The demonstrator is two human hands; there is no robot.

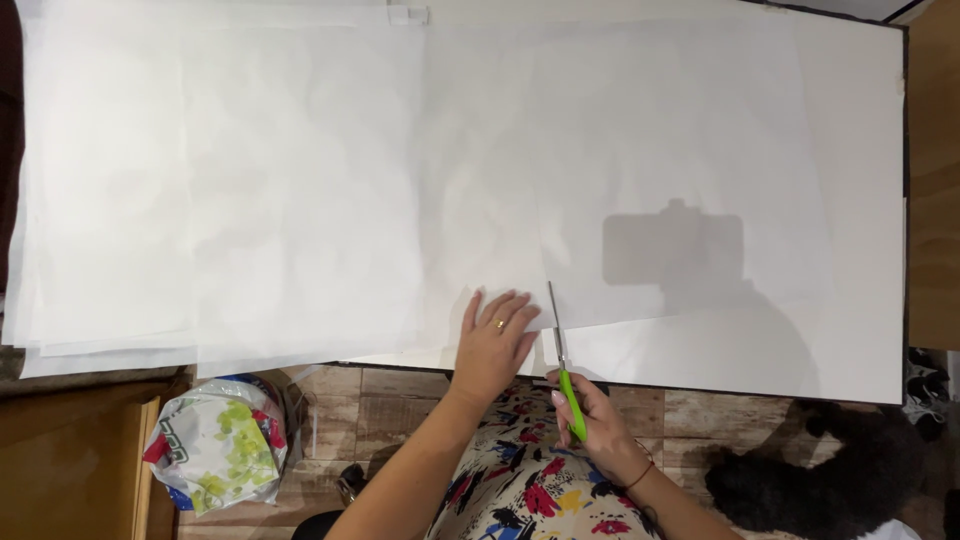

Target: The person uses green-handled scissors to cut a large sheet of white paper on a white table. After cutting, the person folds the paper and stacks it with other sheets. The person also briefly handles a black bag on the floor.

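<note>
Large white paper sheets [300,190] overlap across a white table [860,360]. My left hand [492,340] lies flat on the paper near the table's front edge, fingers spread, a ring on one finger. My right hand [592,418] grips green-handled scissors [562,355] just right of the left hand. The blades point away from me and sit in the front edge of the paper.
A crumpled colourful plastic bag [218,448] lies on the wood-pattern floor at lower left. A dark furry animal [830,470] is on the floor at lower right. A wooden surface [935,180] borders the table's right edge. A camera-shaped shadow [672,250] falls on the paper.
</note>
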